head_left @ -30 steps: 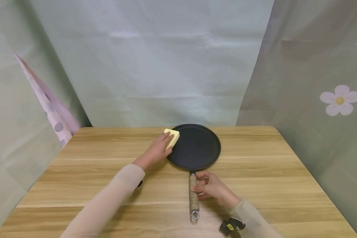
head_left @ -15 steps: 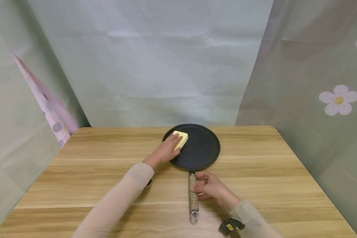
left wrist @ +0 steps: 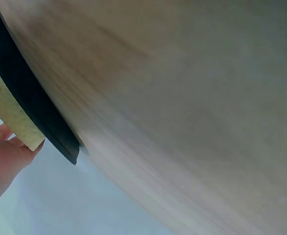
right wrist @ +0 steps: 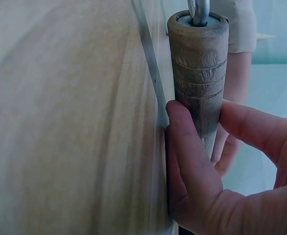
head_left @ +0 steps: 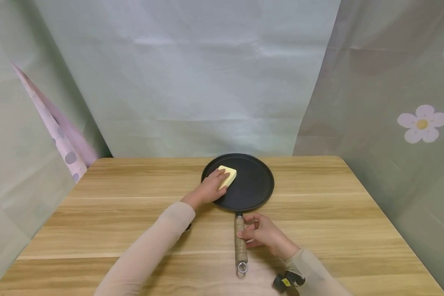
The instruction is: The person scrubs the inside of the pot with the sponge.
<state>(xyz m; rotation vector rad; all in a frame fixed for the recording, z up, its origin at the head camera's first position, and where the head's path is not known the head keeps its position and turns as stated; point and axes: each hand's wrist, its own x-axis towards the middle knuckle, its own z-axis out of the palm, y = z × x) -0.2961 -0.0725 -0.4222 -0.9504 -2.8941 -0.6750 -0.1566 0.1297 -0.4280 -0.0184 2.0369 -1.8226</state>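
A round black flat pan (head_left: 253,181) lies on the wooden table, its handle pointing toward me. My left hand (head_left: 209,188) grips a pale yellow sponge (head_left: 230,174) on the left half of the pan. In the left wrist view, the sponge (left wrist: 11,110) lies flat against the pan (left wrist: 35,95), fingers at its sides. My right hand (head_left: 265,234) holds the wooden handle (head_left: 240,242) from the right side. Seen from the right wrist, thumb and fingers pinch the handle (right wrist: 200,63) between them, below its end with the metal ring (right wrist: 200,11).
The wooden table (head_left: 133,222) extends around the pan on all sides. Pale fabric (head_left: 207,82) hangs behind the table and at both sides, with a printed flower (head_left: 422,124) at the right. A dark wrist device (head_left: 286,282) sits under my right sleeve.
My left hand has carried the sponge rightward and slightly nearer to me, from the pan's left edge further onto its surface. The right hand and the pan have stayed in place.
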